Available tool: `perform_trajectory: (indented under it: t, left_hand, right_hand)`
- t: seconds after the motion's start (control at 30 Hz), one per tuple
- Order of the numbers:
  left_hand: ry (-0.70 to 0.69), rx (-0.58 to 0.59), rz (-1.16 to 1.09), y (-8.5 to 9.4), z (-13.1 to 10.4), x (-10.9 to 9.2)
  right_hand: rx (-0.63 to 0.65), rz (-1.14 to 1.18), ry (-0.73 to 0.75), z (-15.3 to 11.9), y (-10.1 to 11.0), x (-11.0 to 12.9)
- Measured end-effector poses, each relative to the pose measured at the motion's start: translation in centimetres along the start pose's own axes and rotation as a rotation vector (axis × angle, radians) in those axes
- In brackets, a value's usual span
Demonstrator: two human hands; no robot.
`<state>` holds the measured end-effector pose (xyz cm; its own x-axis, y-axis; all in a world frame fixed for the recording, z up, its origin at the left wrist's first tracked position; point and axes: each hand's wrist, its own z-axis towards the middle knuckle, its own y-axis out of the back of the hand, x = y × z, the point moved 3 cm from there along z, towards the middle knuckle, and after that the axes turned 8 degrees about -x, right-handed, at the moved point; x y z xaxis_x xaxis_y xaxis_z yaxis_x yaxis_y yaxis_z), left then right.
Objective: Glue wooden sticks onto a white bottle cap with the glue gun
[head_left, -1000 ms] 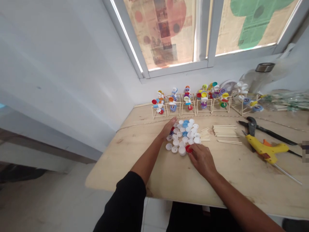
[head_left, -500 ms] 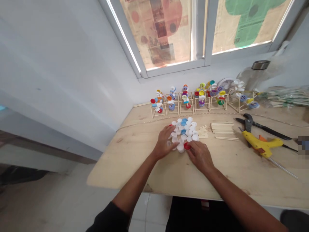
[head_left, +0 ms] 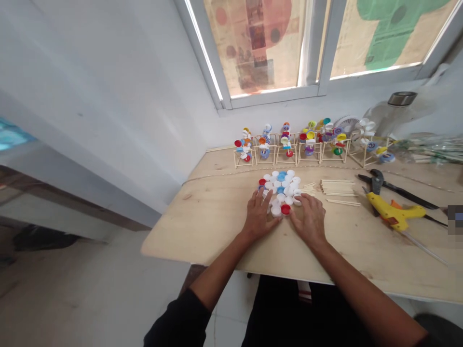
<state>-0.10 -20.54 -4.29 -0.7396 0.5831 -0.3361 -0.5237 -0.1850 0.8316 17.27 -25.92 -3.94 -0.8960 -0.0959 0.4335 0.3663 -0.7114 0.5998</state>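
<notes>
Bench, largest item: wooden table (head_left: 202,217). Its near edge runs under the forearms, its left edge well out from the left hand. Wood surface lies between the wrists and the near edge, and a broad strip of it to the left.

Far side, by the wall: row of stick frames (head_left: 310,154) bearing colored cap wheels, with the cord (head_left: 224,176) in front of them.

Right side: yellow glue gun (head_left: 396,214), black pliers (head_left: 376,179) just beyond it; both well apart from the hands.

Hands: left hand (head_left: 257,219) palm down, fingers spread and reaching over the near-left part of the cap group. Right hand (head_left: 311,219) fingers apart and curved, at the near-right side. Neither shows a pinch; contact under the fingertips cannot be told fully.

Cap group (head_left: 290,186): on the table, ahead of and between the hands, mostly white, no clear long axis. Both hands about equally near.

Right of group: pale sticks (head_left: 338,188), lying crosswise; this pile limits room beyond the right fingers.

Smallest: red cap (head_left: 285,209) at the group's near edge, between the thumbs, nearer the right; blue cap (head_left: 281,190) inside the group.
</notes>
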Motion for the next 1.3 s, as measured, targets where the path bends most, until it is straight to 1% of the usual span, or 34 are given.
perform_trajectory:
  t: [0.1,0.27,0.43,0.6,0.73,0.83,1.0,1.1,1.2,1.23,1.3]
  left_hand:
    - [0.001,-0.013,-0.010,-0.2,0.0,0.0]
    - [-0.014,-0.022,-0.014,-0.7,0.3,0.2]
    - [0.004,-0.038,-0.031,-1.1,0.8,0.3]
    - [0.026,-0.040,-0.042,-1.0,1.0,0.3]
    - [0.024,-0.055,-0.050,-0.6,0.6,0.3]
    - [0.019,-0.075,-0.080,-0.2,0.2,0.5]
    - [0.033,-0.096,-0.138,0.7,-0.7,0.8]
    - [0.093,-0.169,-0.172,1.9,-1.4,0.9]
    - [0.213,-0.267,-0.186,3.0,-2.3,1.2]
    - [0.240,-0.274,-0.178,3.2,-2.5,1.2]
    - [0.251,-0.241,-0.148,3.3,-2.6,1.1]
  right_hand:
    - [0.016,0.021,-0.021,0.0,-0.4,-0.4]
    - [0.080,0.071,0.007,-0.3,-1.2,-0.3]
    - [0.100,0.114,0.033,-0.4,-1.6,0.0]
    - [0.101,0.155,0.037,-0.4,-1.6,0.0]
    - [0.097,0.175,0.032,-0.2,-1.1,0.2]
    - [0.097,0.189,0.002,0.4,-0.3,0.1]
    - [0.113,0.182,-0.056,1.4,1.6,-1.3]
    - [0.138,0.142,-0.100,1.3,2.6,-2.4]
    - [0.165,0.129,-0.110,0.8,3.2,-2.9]
    - [0.177,0.124,-0.106,0.5,3.2,-2.9]
    - [0.196,0.113,-0.098,0.1,3.2,-2.8]
